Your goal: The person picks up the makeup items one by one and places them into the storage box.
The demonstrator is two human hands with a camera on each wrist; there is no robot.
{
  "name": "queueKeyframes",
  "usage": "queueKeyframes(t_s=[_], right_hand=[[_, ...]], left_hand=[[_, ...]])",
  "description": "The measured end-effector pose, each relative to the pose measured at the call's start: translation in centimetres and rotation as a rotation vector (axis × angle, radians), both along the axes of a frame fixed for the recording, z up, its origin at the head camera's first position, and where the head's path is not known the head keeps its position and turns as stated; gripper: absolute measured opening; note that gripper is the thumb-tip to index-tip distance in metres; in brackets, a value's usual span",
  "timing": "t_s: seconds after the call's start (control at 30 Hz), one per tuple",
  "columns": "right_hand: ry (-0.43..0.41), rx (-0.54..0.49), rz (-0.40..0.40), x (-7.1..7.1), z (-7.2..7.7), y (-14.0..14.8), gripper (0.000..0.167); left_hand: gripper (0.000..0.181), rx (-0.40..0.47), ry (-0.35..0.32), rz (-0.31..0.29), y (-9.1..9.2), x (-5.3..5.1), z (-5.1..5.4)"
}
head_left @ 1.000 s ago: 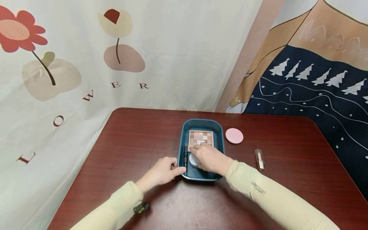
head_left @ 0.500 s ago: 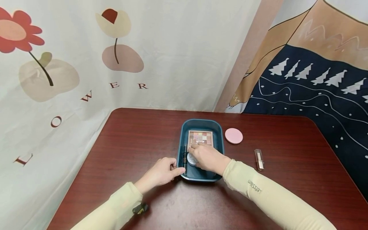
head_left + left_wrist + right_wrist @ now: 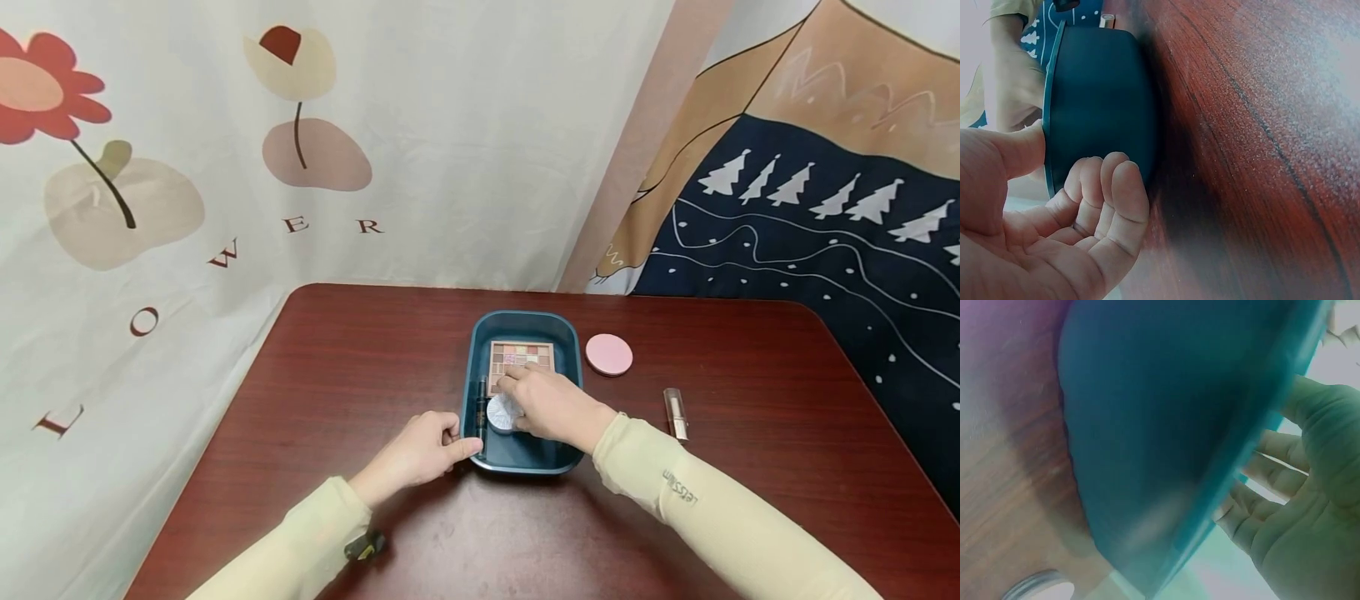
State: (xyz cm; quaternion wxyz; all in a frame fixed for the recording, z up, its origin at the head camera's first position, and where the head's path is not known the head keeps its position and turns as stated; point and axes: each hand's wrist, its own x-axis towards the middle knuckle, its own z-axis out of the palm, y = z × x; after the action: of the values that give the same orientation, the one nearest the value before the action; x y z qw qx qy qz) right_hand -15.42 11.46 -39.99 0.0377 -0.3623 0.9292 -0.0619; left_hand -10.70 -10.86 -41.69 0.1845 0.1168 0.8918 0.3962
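My left hand (image 3: 420, 447) grips the near left corner of a dark teal tray (image 3: 525, 463), thumb at the rim and fingers curled against the outer wall in the left wrist view. Inside the tray, a round silvery compact (image 3: 502, 412) lies beside a slim dark tube (image 3: 482, 417) along the left wall. Beyond them sits an eyeshadow palette (image 3: 517, 354), its lower right part covered by my right hand (image 3: 555, 406). That hand hovers by the compact with its fingers extended over the palette; its thumb is close to the compact, and whether they touch is unclear.
To the right of the tray, a pink round compact (image 3: 609, 355) lies on the dark red table (image 3: 360, 358). A lipstick with a clear cap (image 3: 676, 415) is farther right, near my right sleeve. Printed curtains hang behind the table.
My right hand has drawn slightly up and away from the silvery compact, so more of its top shows. The compact has shifted slightly left. My left hand keeps its hold on the tray.
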Motion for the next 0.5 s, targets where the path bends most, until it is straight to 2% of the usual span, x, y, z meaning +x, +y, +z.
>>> queueKeyframes(t_s=[0.27, 0.5], right_hand=[[0.043, -0.079, -0.005, -0.4, 0.7, 1.7, 0.045], [0.019, -0.163, -0.082, -0.4, 1.5, 3.0, 0.045]], left_hand=[[0.039, -0.011, 0.003, 0.004, 0.0, 0.0, 0.1], [0.039, -0.009, -0.007, 0.002, 0.0, 0.0, 0.2]])
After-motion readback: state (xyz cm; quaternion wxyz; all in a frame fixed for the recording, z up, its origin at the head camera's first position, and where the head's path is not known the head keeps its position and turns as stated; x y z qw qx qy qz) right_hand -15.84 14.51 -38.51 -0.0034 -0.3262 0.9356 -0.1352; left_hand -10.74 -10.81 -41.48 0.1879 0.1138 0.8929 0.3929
